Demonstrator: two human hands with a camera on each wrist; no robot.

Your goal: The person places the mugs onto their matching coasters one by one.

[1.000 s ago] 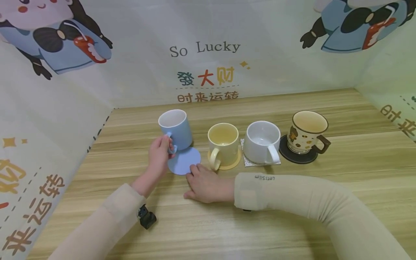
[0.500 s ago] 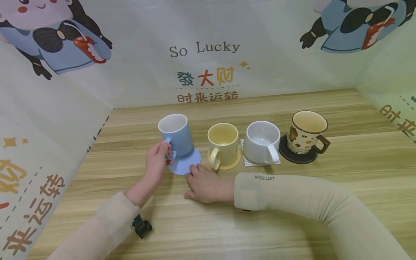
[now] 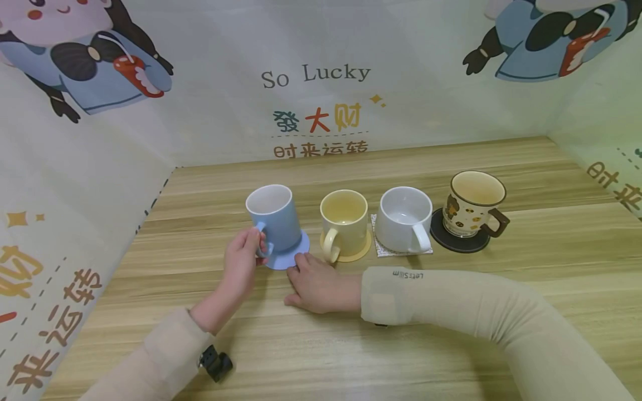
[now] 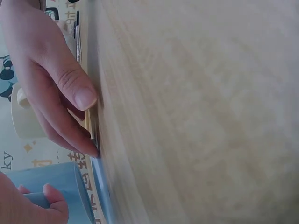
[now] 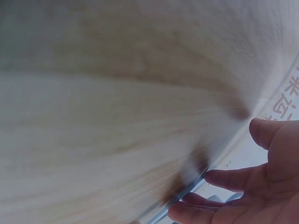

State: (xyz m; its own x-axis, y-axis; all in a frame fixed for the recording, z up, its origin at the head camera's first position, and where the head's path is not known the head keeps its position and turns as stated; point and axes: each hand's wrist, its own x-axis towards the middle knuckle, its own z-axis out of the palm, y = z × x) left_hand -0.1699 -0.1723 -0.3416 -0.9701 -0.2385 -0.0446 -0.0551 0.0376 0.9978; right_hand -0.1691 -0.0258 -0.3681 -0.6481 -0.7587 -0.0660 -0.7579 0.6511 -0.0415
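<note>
My left hand point(image 3: 242, 259) grips the handle of a light blue mug point(image 3: 283, 227), upright over a round blue coaster point(image 3: 287, 259). In the left wrist view a narrow gap shows between the base of the mug point(image 4: 72, 184) and the coaster point(image 4: 100, 186). My right hand point(image 3: 318, 284) lies palm down on the table, its fingertips at the coaster's near right edge. The right wrist view shows this hand point(image 5: 280, 175) with fingers and thumb loosely extended, fingertips at the coaster's edge.
To the right stand a yellow mug point(image 3: 353, 234) on a yellow coaster point(image 3: 365, 248), a white mug point(image 3: 396, 228) on a square patterned coaster point(image 3: 377, 245), and a cream mug point(image 3: 461, 214) with a brown handle on a black coaster point(image 3: 466, 244). Printed cloth walls point(image 3: 215, 83) enclose the table.
The left hand has lowered the blue mug and brought it nearer, so it now covers much of the blue coaster. The right hand has stayed in place at the coaster's edge.
</note>
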